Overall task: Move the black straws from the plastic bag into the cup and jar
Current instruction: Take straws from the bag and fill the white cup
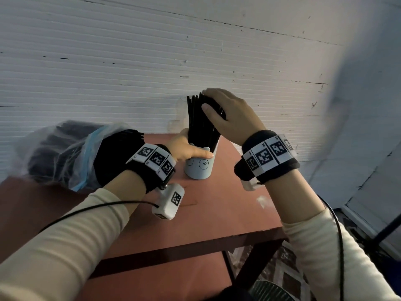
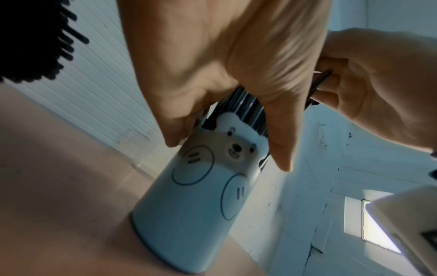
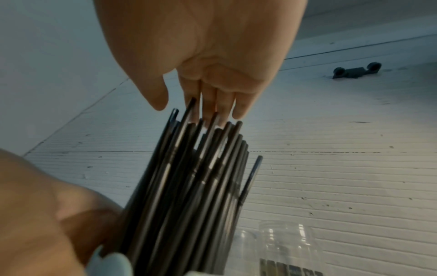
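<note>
On red table (image 1: 217, 213): left hand (image 1: 186, 146) grips bear cup (image 1: 198, 168) rim; right hand (image 1: 230, 114), fingers straight, presses black straws (image 1: 199, 118) standing inside.

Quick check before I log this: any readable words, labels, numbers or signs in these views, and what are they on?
No text can be read.
Clear jar: dark label print, cut off and blurred, unreadable.
Wristbands: square coded markers only, no words.
Cup: a bear face drawing, no lettering.
</note>
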`<action>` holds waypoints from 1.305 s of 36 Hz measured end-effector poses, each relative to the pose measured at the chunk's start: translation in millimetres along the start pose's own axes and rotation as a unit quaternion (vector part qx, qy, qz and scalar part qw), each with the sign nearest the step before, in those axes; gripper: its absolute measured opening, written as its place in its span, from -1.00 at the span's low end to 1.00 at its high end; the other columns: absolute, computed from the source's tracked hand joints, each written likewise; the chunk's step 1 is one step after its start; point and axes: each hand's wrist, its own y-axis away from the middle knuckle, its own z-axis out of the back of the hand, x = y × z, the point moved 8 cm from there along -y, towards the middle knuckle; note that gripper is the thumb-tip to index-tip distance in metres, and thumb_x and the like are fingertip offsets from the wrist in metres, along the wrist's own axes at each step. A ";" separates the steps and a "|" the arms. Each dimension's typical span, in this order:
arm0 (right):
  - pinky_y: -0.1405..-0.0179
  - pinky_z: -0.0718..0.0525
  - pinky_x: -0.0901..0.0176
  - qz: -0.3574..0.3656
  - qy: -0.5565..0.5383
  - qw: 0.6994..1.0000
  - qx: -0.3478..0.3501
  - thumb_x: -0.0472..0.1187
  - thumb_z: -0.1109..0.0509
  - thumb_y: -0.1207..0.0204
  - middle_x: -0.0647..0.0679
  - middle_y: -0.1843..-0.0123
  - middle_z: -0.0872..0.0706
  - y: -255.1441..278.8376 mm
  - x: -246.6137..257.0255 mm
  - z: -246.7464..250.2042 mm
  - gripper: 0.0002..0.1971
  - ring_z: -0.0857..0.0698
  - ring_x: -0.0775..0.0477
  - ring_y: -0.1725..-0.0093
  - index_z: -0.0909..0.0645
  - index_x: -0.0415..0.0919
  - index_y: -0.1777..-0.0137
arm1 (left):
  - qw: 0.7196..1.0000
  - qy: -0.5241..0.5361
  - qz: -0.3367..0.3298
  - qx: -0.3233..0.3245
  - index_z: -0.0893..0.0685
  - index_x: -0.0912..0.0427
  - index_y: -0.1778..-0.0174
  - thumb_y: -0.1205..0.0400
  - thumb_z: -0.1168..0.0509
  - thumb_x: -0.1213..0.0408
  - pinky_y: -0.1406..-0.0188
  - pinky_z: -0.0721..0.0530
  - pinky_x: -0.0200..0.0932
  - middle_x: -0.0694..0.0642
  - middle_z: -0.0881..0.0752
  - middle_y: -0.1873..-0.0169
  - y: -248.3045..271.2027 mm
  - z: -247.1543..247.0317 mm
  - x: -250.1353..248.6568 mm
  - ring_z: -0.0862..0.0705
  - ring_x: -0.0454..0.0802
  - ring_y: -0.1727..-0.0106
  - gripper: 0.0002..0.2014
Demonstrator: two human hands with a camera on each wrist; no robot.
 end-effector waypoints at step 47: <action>-0.25 -0.51 -0.01 0.098 -0.066 0.928 0.353 -0.19 -0.42 -0.53 -0.16 -0.25 -0.52 7.4 168.0 -176.1 -0.48 -0.53 -0.18 -0.23 -0.42 0.02 -0.48 | 0.955 -0.231 -0.038 -0.181 -0.76 0.01 -0.17 -0.47 -0.47 0.52 -0.34 -0.59 -0.09 0.06 -0.73 -0.24 111.7 212.2 47.6 -0.67 0.03 -0.29 -0.58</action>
